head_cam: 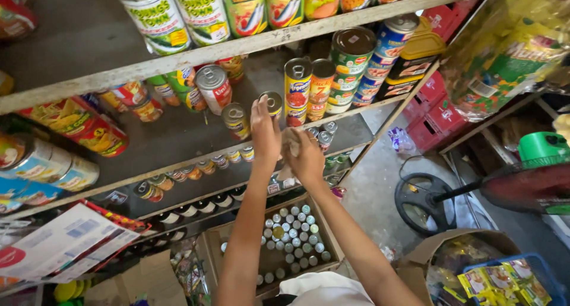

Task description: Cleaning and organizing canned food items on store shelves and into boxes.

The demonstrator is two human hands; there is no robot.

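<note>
Reaching up to the middle shelf, the person's left hand has its fingers wrapped around a small can standing upright near the shelf's front edge, its long axis vertical and its pull-tab lid facing up. The grip is closed about the can's side, fingertips just under the lid. The right hand sits just beside and below it, closed on a crumpled cloth bunched between thumb and fingers; the cloth lies directly below the can, touching or nearly touching the left wrist, and I cannot tell which. So the can lies up and slightly left of the cloth, with the left hand the nearer one. Taller stacked cans stand just to the right along the same front edge, and another single can stands to the left. Below, on the floor, an open cardboard box holds rows of small bottles.
</note>
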